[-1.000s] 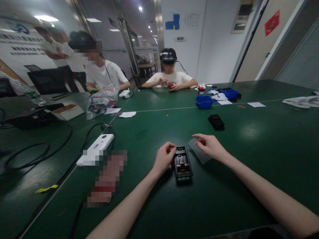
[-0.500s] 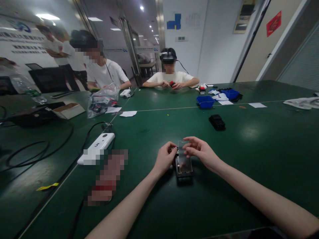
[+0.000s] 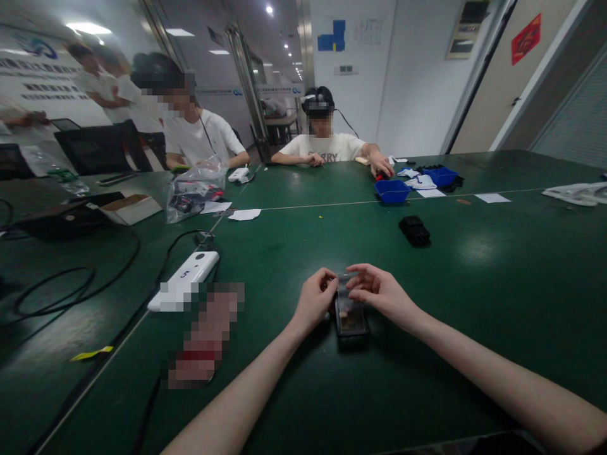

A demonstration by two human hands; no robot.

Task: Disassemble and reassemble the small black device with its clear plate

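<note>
A small black rectangular case [image 3: 353,339] lies on the green table in front of me. Over its top sits a thin clear panel [image 3: 351,322], with brownish and metallic parts showing dimly through it. My left hand [image 3: 317,296] is closed at the case's upper left side, thumb and forefinger pinched by the panel's far corner. My right hand [image 3: 379,291] reaches in from the right. Its thumb and bent fingers are at the panel's upper right edge and cover part of it. The exact contact of the fingertips is hard to make out.
Ahead to the right lies a black blocky object [image 3: 414,230], with a blue tray [image 3: 392,191] behind it. To the left are a white power bank marked 5 [image 3: 190,278], a blurred-out reddish object [image 3: 208,335], cables and a plastic bag [image 3: 196,193]. Two people sit opposite.
The clear panel has come down closer over the black case, and my right hand has lowered slightly with it. Across the table, a person's hand has reached out to beside the blue tray.
</note>
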